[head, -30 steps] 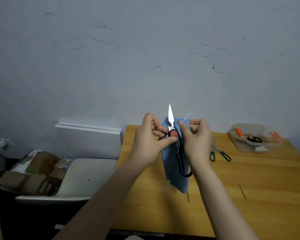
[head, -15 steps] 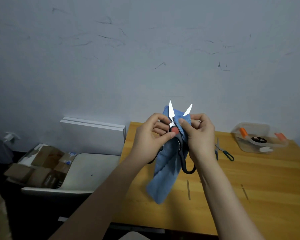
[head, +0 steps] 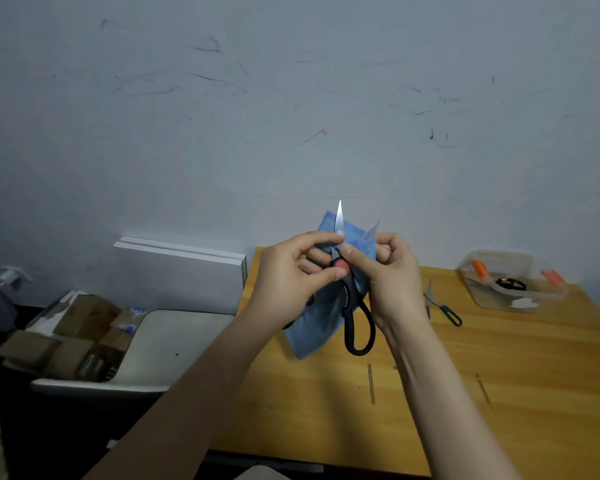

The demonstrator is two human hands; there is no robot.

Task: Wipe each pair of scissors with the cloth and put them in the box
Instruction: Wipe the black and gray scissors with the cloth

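Cloth (head: pixel 312 327) now bunched higher behind the open blades — wiping continues. Left hand (head: pixel 291 282) pinches scissors (head: pixel 339 220) at pivot; right hand (head: pixel 395 282) pinches cloth on blade, above surface (head: pixel 499 375) — box (head: pixel 492 303) well apart.

Scissors (head: pixel 339 220): shiny metal blades, black plastic handles. Cloth (head: pixel 312 323): soft, matt blue. Tabletop (head: pixel 534 375): smooth wood. Box (head: pixel 492 303): clear plastic.

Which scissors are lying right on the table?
The small teal-handled scissors, bare on the table. The big black-handled scissors are up in the left hand and right hand with the cloth, and the orange-handled ones sit in the clear box.
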